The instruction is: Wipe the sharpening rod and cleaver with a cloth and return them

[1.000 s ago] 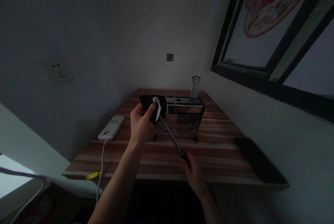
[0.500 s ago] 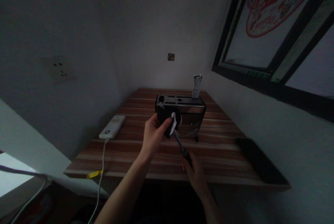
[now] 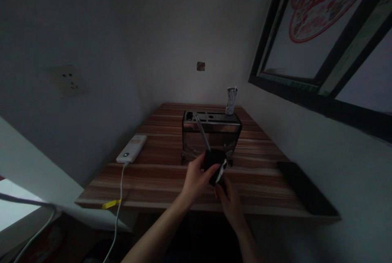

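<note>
Pinched in my left hand (image 3: pixel 198 174) is a flat black piece (image 3: pixel 214 157) with a crumpled white strip (image 3: pixel 221 172) at its right edge. My right hand (image 3: pixel 229 199) is closed just below it, around the dark handle of a metal rod; the handle is mostly hidden. The rod's grey shaft (image 3: pixel 202 133) sticks out above the black piece, slanting up and left. Behind the hands stands a slotted knife holder (image 3: pixel 211 127) with a dark frame, its lower part partly covered by the hands and black piece. An upright grey, wrinkled-looking object (image 3: pixel 231 100) rises at its right end.
A wood-grain table (image 3: pixel 147 181) carries a white power bank (image 3: pixel 132 148) at left, its white cable (image 3: pixel 120 189) running over the front edge beside a yellow tag (image 3: pixel 110 204). A black phone-like slab (image 3: pixel 306 188) lies at right. Walls and a framed window (image 3: pixel 306 50) surround the table.
My left hand with the black piece has moved down and right, toward my right hand. The shaft that pointed up to the black piece now extends beyond it. My right hand stays about in place.
</note>
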The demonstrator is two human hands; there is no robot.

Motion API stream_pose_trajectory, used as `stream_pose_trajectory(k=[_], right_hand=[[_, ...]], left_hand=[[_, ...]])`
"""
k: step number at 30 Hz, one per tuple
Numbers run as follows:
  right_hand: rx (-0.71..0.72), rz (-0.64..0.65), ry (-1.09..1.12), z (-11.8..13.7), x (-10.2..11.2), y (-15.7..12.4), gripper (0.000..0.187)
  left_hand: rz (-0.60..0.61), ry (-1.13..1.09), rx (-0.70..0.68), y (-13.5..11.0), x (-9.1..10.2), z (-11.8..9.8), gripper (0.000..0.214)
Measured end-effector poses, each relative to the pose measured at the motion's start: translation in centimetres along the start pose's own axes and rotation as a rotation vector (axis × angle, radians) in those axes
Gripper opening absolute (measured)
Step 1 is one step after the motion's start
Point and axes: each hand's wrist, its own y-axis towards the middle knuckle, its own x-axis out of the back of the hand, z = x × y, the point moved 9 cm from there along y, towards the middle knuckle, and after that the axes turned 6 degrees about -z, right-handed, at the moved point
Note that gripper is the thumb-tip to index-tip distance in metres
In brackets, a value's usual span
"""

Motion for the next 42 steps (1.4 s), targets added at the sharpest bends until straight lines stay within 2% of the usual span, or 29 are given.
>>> stream_pose_trajectory(k=[7, 15, 21, 26, 33, 42], right_hand=[[0.017, -0.040, -0.017, -1.3, 0.2, -0.1, 0.043], [0.010, -0.035, -0.019, -1.4, 0.2, -0.2, 0.043], [0.044, -0.023, -0.013, -1.0, 0.3, -0.1, 0.038], [0.030, -0.031, -0.040, -1.2, 0.2, -0.1, 0.043], [0.033, -0.022, -0.036, -0.8, 0.1, -0.2, 0.041], [0.027, -0.048, -0.066, -1.3, 0.3, -0.4, 0.043]], left_hand=[[-0.029, -0.012, 0.009, -1.7, -0.5, 1.2, 0.031], [-0.010, -0.051, 0.041, -1.3, -0.5, 1.1, 0.030], [-0.027, -0.067, 0.051, -1.3, -0.3, 1.9, 0.030], [-0.063, -0.097, 0.100, -1.0, 0.4, 2.1, 0.030], [-0.108, -0.124, 0.107, 0.2, 2.1, 0.1, 0.026], [-0.232, -0.145, 0.004, 2.9, 5.6, -4.1, 0.029]])
